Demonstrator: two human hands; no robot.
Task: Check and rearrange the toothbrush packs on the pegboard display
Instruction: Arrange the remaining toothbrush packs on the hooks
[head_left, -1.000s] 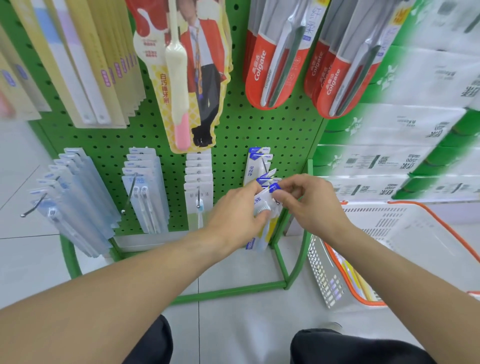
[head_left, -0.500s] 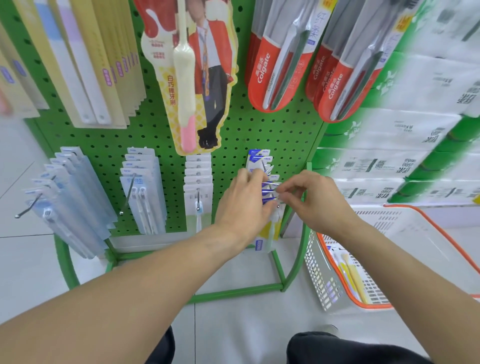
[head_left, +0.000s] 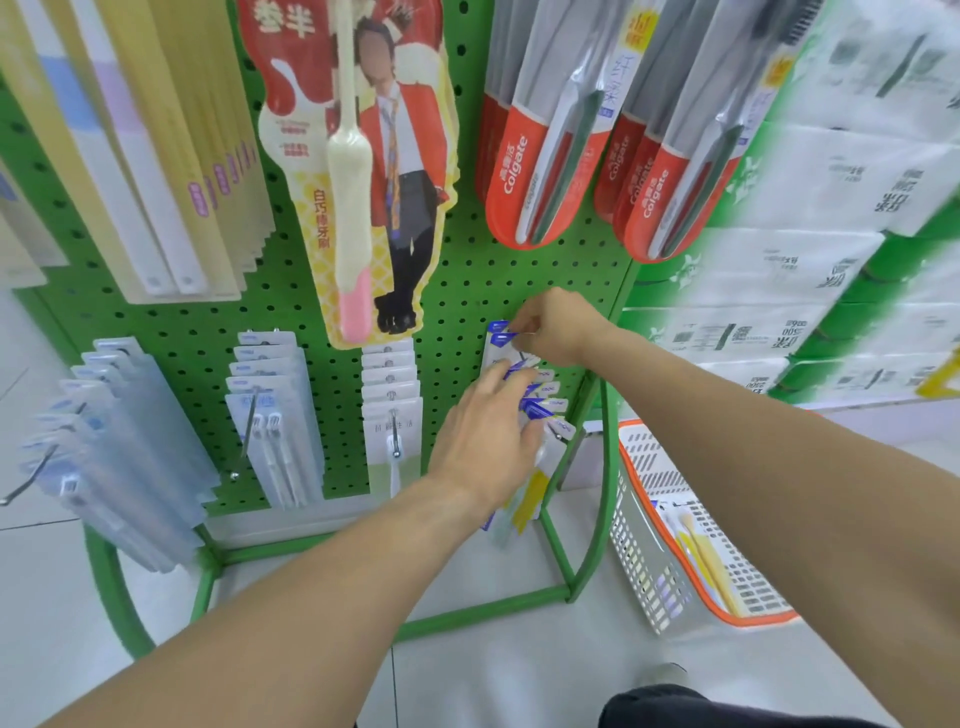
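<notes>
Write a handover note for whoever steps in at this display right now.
Left hand: fingers spread over the fanned blue-topped packs on the bottom-right peg, steadying them.
Right hand: pinching the rearmost pack's header at the pegboard.
Other rows hang in order: the white packs and the pale blue packs.
Basket on the floor to the right holds a few loose packs.
Done: nothing confirmed on this peg.
Left: square up the fanned packs, then probably hang the basket stock.
</notes>
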